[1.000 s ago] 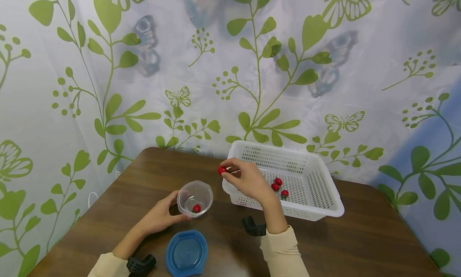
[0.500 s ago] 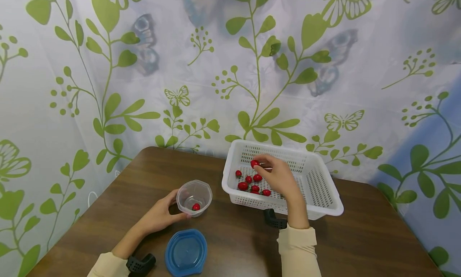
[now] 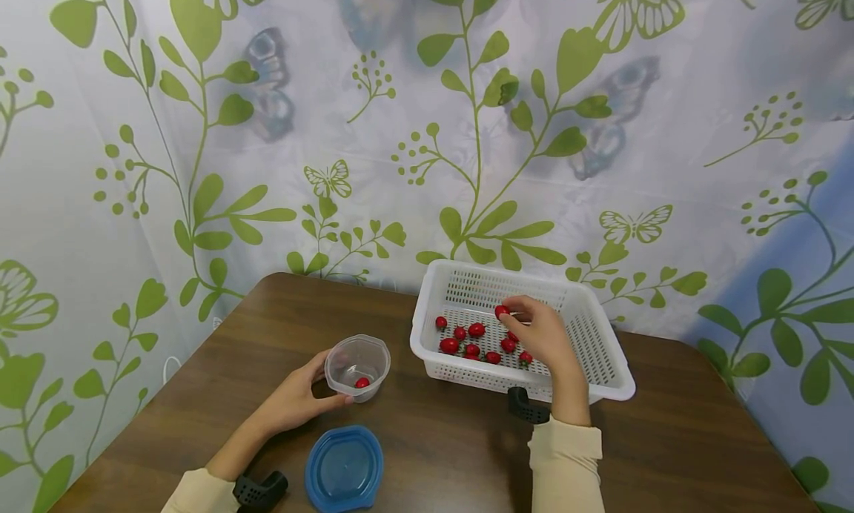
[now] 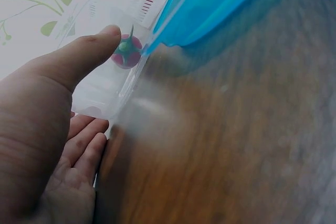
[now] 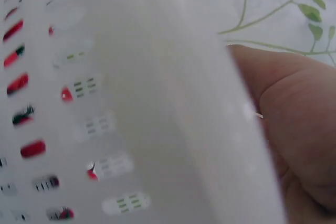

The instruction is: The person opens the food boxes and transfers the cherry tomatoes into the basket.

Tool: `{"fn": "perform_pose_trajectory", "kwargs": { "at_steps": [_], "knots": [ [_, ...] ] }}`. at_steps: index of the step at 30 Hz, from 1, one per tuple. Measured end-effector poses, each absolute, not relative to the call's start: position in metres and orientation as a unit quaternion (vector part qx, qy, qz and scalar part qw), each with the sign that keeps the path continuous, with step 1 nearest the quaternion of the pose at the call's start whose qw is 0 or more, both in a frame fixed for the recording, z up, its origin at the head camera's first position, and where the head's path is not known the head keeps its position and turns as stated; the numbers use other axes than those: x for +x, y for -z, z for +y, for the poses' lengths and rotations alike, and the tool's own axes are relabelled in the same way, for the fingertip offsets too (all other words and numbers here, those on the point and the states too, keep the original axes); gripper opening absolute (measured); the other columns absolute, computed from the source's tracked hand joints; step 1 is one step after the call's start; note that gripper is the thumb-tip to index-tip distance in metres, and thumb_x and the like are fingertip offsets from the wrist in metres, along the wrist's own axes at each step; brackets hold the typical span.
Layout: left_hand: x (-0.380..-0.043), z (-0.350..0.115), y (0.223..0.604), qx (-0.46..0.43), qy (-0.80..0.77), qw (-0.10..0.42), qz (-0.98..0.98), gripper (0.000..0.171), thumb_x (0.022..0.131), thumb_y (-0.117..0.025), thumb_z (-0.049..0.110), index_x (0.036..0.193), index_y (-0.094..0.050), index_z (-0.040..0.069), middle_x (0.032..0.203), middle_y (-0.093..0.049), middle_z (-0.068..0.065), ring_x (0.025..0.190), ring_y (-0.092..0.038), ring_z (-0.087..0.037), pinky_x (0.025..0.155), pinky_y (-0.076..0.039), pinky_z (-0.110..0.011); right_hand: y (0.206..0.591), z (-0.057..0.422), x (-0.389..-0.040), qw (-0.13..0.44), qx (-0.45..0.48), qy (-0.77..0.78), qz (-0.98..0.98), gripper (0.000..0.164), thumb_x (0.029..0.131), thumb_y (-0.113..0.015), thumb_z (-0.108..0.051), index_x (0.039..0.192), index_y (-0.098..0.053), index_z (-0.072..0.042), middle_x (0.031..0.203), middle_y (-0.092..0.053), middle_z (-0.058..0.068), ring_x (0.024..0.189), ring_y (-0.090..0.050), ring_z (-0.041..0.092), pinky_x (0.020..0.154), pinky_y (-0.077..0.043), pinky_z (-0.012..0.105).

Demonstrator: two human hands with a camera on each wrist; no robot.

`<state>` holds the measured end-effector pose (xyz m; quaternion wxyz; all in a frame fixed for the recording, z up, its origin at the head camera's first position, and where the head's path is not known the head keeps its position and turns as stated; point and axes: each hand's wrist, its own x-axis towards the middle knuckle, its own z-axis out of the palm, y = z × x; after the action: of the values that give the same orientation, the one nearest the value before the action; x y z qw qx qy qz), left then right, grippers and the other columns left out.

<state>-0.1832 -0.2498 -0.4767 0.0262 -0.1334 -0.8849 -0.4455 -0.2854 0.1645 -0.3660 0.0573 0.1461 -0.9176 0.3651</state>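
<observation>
In the head view my left hand (image 3: 300,402) holds a clear plastic cup (image 3: 342,361) by its left side, thumb in front. One cherry tomato (image 3: 362,383) lies in the cup; the left wrist view shows its green stalk (image 4: 124,46) through the wall. Over the white perforated basket (image 3: 418,322), my right hand (image 3: 545,339) pinches a cherry tomato (image 3: 502,312) between thumb and fingers. Several more cherry tomatoes (image 3: 449,345) lie on the basket's floor below. The basket wall (image 5: 178,103) hides the right fingertips in the right wrist view.
A blue lid (image 3: 343,468) lies on the brown wooden table (image 3: 427,439), in front of the cup. Behind the table hangs a curtain (image 3: 373,127) printed with leaves and butterflies. Black straps (image 3: 262,491) sit on both wrists.
My right hand has moved right, from the basket's left edge to over its middle, still pinching a tomato. More tomatoes in the basket have come into sight. The left hand and cup are nearly still.
</observation>
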Motion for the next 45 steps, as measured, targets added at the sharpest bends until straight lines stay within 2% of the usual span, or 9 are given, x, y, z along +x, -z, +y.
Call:
{"fn": "perform_pose_trajectory", "kwargs": {
  "at_steps": [7,14,19,25,34,45],
  "knots": [
    [-0.183,-0.251,0.478,-0.14,0.454,0.029,-0.879,0.097,0.084,-0.085,0.045,0.158,-0.032,0.009,0.149,-0.054,-0.017,0.137,-0.055,-0.038,0.113,-0.043,-0.054,0.371,0.172,-0.286,0.049,0.117,-0.356,-0.926,0.034,0.102,-0.065,-0.021,0.13,-0.066,-0.003,0.125,-0.07,0.02,0.117,-0.067,0.039,0.097,-0.056,0.055],
    [-0.183,-0.25,0.478,-0.144,0.472,0.031,-0.869,0.11,0.083,-0.087,0.042,0.162,-0.02,0.006,0.162,-0.036,-0.023,0.142,-0.049,-0.04,0.114,-0.039,-0.057,0.371,0.174,-0.286,0.048,0.113,-0.351,-0.928,0.032,0.103,-0.064,-0.018,0.129,-0.066,-0.001,0.125,-0.07,0.021,0.116,-0.067,0.04,0.097,-0.056,0.055],
    [-0.182,-0.25,0.477,-0.141,0.473,0.03,-0.869,0.11,0.083,-0.087,0.041,0.163,-0.019,0.009,0.164,-0.034,-0.022,0.143,-0.047,-0.04,0.115,-0.038,-0.058,0.371,0.173,-0.286,0.049,0.115,-0.349,-0.929,0.032,0.102,-0.065,-0.02,0.127,-0.066,-0.001,0.125,-0.07,0.021,0.116,-0.067,0.04,0.099,-0.055,0.055],
    [-0.182,-0.25,0.475,-0.136,0.469,0.025,-0.872,0.104,0.087,-0.083,0.042,0.164,-0.02,0.014,0.163,-0.037,-0.019,0.144,-0.048,-0.037,0.115,-0.039,-0.059,0.37,0.171,-0.286,0.044,0.118,-0.346,-0.93,0.034,0.102,-0.065,-0.023,0.129,-0.065,-0.001,0.126,-0.07,0.021,0.117,-0.066,0.04,0.1,-0.054,0.055],
    [-0.18,-0.249,0.473,-0.121,0.475,0.012,-0.871,0.094,0.089,-0.08,0.045,0.162,-0.023,0.03,0.163,-0.039,-0.013,0.144,-0.048,-0.034,0.117,-0.038,-0.057,0.364,0.154,-0.283,0.06,0.156,-0.349,-0.922,0.031,0.101,-0.067,-0.019,0.125,-0.067,-0.001,0.123,-0.071,0.02,0.113,-0.069,0.039,0.096,-0.057,0.054],
    [-0.18,-0.249,0.472,-0.118,0.465,0.009,-0.878,0.095,0.09,-0.079,0.046,0.164,-0.023,0.022,0.163,-0.036,-0.019,0.144,-0.047,-0.039,0.116,-0.039,-0.059,0.357,0.099,-0.275,0.05,0.218,-0.372,-0.901,0.026,0.098,-0.071,-0.017,0.121,-0.071,-0.006,0.118,-0.074,0.011,0.107,-0.072,0.028,0.094,-0.06,0.046]
  ]
}}
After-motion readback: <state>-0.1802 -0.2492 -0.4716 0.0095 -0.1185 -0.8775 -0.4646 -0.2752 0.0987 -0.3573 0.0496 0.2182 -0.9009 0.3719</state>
